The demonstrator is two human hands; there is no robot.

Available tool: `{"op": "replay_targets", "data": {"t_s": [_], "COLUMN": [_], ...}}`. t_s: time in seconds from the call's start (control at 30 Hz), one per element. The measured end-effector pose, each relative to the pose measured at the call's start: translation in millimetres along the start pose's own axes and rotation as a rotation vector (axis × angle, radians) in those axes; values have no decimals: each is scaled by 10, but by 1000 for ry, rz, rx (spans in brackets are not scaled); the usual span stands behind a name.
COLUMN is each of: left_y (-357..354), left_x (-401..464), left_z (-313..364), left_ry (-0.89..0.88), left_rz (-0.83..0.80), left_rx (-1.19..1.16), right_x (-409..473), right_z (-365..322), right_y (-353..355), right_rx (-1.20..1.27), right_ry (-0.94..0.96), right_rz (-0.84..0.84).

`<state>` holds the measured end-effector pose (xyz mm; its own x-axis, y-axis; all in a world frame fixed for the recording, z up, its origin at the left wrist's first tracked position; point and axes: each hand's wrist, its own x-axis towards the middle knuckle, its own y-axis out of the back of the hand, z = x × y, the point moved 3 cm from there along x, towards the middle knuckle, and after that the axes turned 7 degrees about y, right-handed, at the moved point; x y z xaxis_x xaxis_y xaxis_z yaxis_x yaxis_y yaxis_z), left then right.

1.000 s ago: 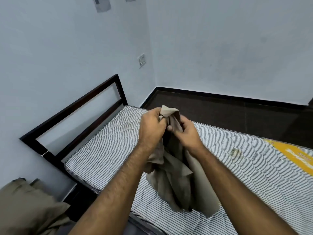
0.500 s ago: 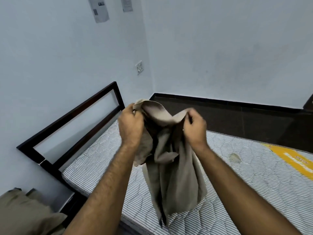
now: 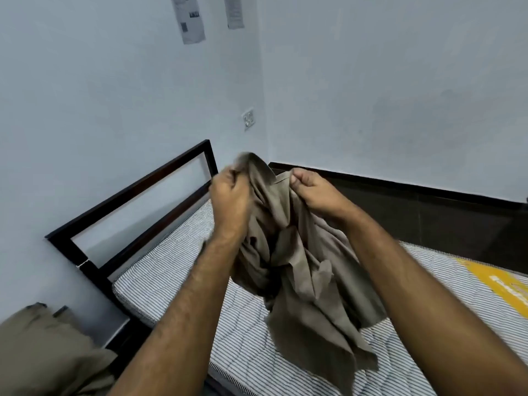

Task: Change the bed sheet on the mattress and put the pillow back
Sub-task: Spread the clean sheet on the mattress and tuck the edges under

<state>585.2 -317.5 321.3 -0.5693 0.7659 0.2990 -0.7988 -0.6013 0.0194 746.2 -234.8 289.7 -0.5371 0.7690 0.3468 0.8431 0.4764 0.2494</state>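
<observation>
No text legible. Two paper notices (image 3: 190,20) on the wall, top centre of frame: print and a code-like block, too small to read. Yellow label (image 3: 498,284) on the mattress (image 3: 160,270), right edge: white lettering, blurred, unreadable

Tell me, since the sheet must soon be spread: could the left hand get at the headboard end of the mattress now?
Probably not yet: the left hand grips the bunched sheet along with the right hand. The mattress near the headboard lies bare.

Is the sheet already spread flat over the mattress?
No, both hands hold the sheet bunched above the bare striped mattress.
</observation>
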Motion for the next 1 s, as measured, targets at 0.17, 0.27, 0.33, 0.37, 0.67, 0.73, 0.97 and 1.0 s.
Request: {"op": "replay_targets", "data": {"t_s": [0.17,0.27,0.33,0.37,0.67,0.73,0.97,1.0], "left_y": [-189,-232,-208,-203,-145,-107,161,199], "left_x": [-300,-315,-276,-266,-208,-190,-72,-44], "left_z": [-58,-167,-185,-172,1,59,241,281], "left_ry": [23,22,4,-16,-49,-82,-141,-151], "left_rz": [-478,-517,-444,-410,-266,-267,-174,-142], "left_rx": [208,239,222,226,20,49,171,170], "right_x": [39,64,45,23,-476,-548,-396,-381], "right_z": [-335,-477,-486,-442,634,909,657,619], "right_y": [-97,-132,-148,-148,-439,-421,-347,-339], "right_rx": [260,145,50,52,43,-20,77,112], "right_ry": [86,163,230,255,115,-11,35,46], "right_rz": [26,-18,42,104,111,78,-134,-165]}}
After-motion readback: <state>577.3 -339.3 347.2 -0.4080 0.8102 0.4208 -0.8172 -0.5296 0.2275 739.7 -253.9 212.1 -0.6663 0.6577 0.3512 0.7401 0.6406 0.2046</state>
